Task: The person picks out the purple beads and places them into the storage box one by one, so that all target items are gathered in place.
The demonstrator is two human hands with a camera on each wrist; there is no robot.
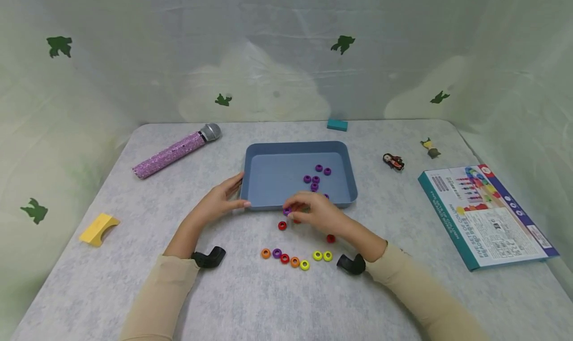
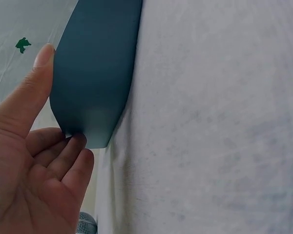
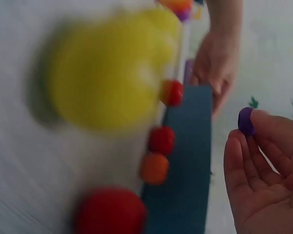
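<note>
Against the left end of a shallow blue tray point(image 1: 295, 205) rests my left hand point(image 1: 218, 200), thumb near its front corner and fingers along the side. The left wrist view shows this thumb and the fingers touching the outer wall point(image 2: 97, 73). Thumb and fingertips of my right hand point(image 1: 315, 213) pinch a purple bead point(image 3: 246, 121) by the tray's front edge. Several purple beads point(image 1: 315, 179) lie inside the tray, some partly hidden by that hand. On the table before the tray are red beads point(image 1: 282, 225).
Nearer to me lie orange point(image 1: 266, 253), purple, red and yellow beads point(image 1: 317, 255). A glittery pink microphone point(image 1: 174, 154) and yellow arch block point(image 1: 99, 229) lie left. Rightward are a teal block point(image 1: 337, 125), two small figures point(image 1: 394, 162) and a flat toy box point(image 1: 488, 216).
</note>
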